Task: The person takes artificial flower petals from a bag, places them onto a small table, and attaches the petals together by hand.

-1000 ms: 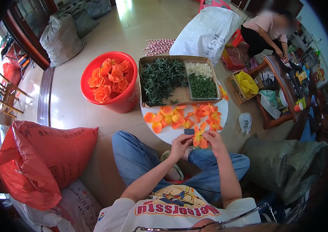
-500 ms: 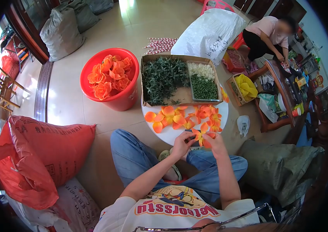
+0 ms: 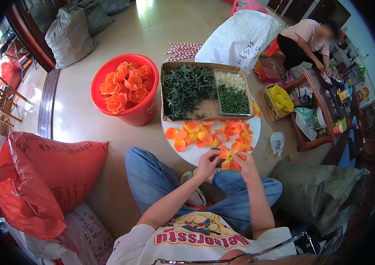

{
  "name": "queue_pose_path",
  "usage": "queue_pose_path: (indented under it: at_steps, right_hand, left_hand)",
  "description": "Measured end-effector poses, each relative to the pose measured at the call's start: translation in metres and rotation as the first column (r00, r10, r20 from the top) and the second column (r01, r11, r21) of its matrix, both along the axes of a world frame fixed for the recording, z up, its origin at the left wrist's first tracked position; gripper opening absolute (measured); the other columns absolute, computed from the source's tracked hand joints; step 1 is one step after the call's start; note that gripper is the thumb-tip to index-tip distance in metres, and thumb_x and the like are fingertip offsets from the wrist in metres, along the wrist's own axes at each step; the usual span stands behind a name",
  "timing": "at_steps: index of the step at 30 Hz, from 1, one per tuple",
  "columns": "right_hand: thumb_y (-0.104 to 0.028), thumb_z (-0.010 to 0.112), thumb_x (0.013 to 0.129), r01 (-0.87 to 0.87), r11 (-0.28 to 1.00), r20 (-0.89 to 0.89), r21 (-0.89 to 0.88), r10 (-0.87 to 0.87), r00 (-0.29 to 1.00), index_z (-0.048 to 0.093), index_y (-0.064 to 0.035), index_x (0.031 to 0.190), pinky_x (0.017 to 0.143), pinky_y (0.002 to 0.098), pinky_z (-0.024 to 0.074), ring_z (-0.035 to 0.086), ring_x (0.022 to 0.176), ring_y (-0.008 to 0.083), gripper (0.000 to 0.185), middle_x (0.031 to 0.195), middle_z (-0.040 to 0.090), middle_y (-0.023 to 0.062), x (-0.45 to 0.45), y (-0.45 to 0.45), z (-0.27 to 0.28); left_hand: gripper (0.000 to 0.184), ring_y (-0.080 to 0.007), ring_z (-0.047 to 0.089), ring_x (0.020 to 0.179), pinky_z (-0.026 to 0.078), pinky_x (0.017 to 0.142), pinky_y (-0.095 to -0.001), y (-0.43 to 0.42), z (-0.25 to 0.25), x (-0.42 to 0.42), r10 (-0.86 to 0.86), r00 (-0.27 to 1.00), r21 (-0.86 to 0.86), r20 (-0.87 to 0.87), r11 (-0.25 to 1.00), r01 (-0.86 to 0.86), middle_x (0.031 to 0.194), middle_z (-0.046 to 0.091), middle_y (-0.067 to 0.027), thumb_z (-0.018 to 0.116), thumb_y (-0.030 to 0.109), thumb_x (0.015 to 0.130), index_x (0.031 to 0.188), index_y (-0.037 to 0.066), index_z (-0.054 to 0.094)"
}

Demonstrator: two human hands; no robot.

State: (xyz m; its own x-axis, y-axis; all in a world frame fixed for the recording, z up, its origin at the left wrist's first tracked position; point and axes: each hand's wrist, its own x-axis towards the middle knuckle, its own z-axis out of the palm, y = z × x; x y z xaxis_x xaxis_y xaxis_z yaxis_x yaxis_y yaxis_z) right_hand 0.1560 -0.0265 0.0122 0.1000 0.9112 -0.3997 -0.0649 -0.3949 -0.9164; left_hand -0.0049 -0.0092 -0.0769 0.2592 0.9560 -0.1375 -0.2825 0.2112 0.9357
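Between my two hands, over the near edge of a round white table [image 3: 180, 147], is an orange and yellow artificial flower petal piece [image 3: 229, 155]. My left hand [image 3: 208, 163] pinches its left side. The fingers of my right hand [image 3: 245, 162] are closed on its right side. Loose orange petal pieces [image 3: 193, 131] lie spread on the table just beyond my hands. Behind them a cardboard box [image 3: 210, 109] holds dark green artificial leaves [image 3: 187, 86] and a clear tray [image 3: 233, 115] with white stamens [image 3: 230, 80] and green stem pieces [image 3: 233, 102].
A red bucket [image 3: 145, 106] of orange artificial roses [image 3: 127, 86] stands left of the table. Sacks lie around: a red one [image 3: 72, 168] at left, a grey-green one [image 3: 315, 190] at right, a white one [image 3: 240, 39] behind. A person [image 3: 309, 42] sits at a wooden table [image 3: 315, 95].
The petal piece has tilted and shifted slightly left between my fingers, with both hands still on it. Everything else stays in place.
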Motion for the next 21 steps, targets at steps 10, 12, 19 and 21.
queue_pose_path:
  at_steps: [10, 12, 19, 21]
  right_hand:
    - [-0.005, 0.065, 0.084, 0.015, 1.000, -0.082, -0.008, -0.015, 0.996, 0.062, 0.0027, 0.104, 0.077, 0.0237, 0.0488, 0.062, 0.087, 0.0104, 0.021, 0.097, 0.065, 0.0052, -0.005, -0.001, 0.005]
    - [-0.005, 0.065, 0.084, 0.024, 1.000, -0.089, 0.000, -0.024, 0.996, 0.062, 0.0027, 0.105, 0.078, 0.0241, 0.0489, 0.062, 0.087, 0.0107, 0.022, 0.097, 0.065, 0.0055, -0.005, -0.001, 0.003]
    - [-0.006, 0.065, 0.084, 0.047, 0.999, -0.028, 0.003, -0.047, 0.998, 0.064, 0.0030, 0.103, 0.071, 0.0236, 0.0499, 0.062, 0.080, 0.0099, 0.021, 0.093, 0.066, 0.0052, -0.006, -0.002, 0.005]
    - [-0.005, 0.065, 0.084, 0.038, 0.997, -0.028, -0.067, -0.040, 0.999, 0.064, 0.0029, 0.104, 0.070, 0.0233, 0.0501, 0.062, 0.080, 0.0098, 0.021, 0.093, 0.066, 0.0053, -0.006, -0.002, 0.008]
  left_hand:
    - [0.018, -0.0107, 0.060, 0.089, 0.049, 0.078, -0.0238, -0.006, 0.020, 0.000, -0.017, 0.987, -0.045, 0.158, 0.999, 0.025, 0.102, 0.064, -0.0047, 0.062, 0.000, 0.086, 0.104, -0.001, 0.064]
    - [0.016, -0.0111, 0.060, 0.090, 0.049, 0.077, -0.0246, -0.008, 0.023, 0.000, -0.035, 0.985, -0.124, 0.168, 0.991, 0.057, 0.102, 0.064, -0.0047, 0.063, -0.001, 0.085, 0.101, -0.001, 0.065]
    - [0.019, -0.0152, 0.061, 0.087, 0.049, 0.077, -0.0275, -0.003, 0.022, 0.008, 0.104, 0.995, 0.152, -0.012, 0.983, -0.101, 0.093, 0.066, -0.0061, 0.067, 0.001, 0.081, 0.100, 0.001, 0.065]
    - [0.019, -0.0153, 0.061, 0.087, 0.048, 0.078, -0.0280, -0.003, 0.024, 0.007, 0.131, 0.989, 0.210, -0.069, 0.971, -0.114, 0.092, 0.066, -0.0064, 0.067, 0.001, 0.080, 0.099, 0.001, 0.065]
